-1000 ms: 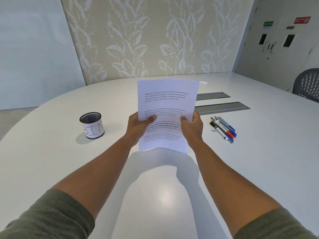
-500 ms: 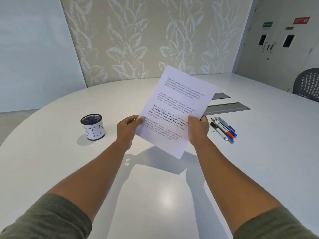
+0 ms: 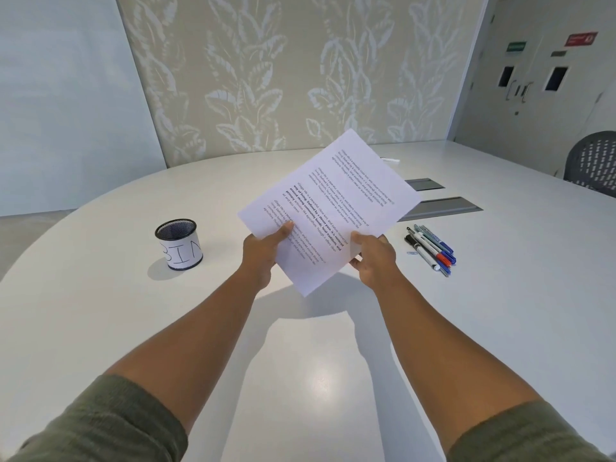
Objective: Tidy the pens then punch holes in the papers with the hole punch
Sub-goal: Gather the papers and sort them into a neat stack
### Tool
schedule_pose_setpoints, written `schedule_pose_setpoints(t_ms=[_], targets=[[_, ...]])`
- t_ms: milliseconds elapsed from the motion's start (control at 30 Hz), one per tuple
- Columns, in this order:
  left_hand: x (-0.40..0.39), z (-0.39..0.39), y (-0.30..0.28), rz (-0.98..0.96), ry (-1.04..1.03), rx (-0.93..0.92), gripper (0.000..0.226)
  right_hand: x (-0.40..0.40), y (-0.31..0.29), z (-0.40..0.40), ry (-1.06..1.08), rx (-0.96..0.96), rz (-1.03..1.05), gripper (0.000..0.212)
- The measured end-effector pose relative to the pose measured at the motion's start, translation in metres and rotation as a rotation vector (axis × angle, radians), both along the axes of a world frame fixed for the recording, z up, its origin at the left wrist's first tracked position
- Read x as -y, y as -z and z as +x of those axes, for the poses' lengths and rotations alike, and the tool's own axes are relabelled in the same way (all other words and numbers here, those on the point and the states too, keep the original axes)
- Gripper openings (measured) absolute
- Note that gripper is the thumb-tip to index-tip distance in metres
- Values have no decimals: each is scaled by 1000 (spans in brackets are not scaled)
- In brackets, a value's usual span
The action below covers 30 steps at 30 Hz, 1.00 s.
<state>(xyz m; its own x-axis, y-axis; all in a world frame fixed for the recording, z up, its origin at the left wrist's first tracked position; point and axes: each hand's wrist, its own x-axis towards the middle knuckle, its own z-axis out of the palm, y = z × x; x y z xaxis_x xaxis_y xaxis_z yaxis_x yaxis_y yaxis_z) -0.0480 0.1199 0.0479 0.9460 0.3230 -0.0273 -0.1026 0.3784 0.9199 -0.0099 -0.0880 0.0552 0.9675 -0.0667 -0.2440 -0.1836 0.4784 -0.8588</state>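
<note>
Bare table [image 3: 500, 328] all round; only the cup [image 3: 179, 244] left and pens [image 3: 431, 249] right obstruct.

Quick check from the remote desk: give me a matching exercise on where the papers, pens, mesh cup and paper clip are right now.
Things:
1. papers
2. pens
3. mesh cup
4. paper clip

States:
A. standing upright on the table, left of the hands
B. lying in a bunch on the table, right of the hands
C. held above the table, tilted, by the left hand and right hand
D. lying alone just left of the pens

Pairs: 1-C, 2-B, 3-A, 4-D
</note>
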Motion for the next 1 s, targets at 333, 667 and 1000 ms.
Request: schedule_pose_setpoints(t_ms=[333, 667, 1000], targets=[[-28, 7, -6, 252, -26, 1, 24, 30, 18, 2, 180, -2, 7, 28], [-46, 10, -6, 409, -26, 26, 21, 41, 25, -2, 265, 130, -178, 32], [-36, 11, -5, 433, -50, 77, 19, 33, 24, 3, 186, 198, -414, 17]])
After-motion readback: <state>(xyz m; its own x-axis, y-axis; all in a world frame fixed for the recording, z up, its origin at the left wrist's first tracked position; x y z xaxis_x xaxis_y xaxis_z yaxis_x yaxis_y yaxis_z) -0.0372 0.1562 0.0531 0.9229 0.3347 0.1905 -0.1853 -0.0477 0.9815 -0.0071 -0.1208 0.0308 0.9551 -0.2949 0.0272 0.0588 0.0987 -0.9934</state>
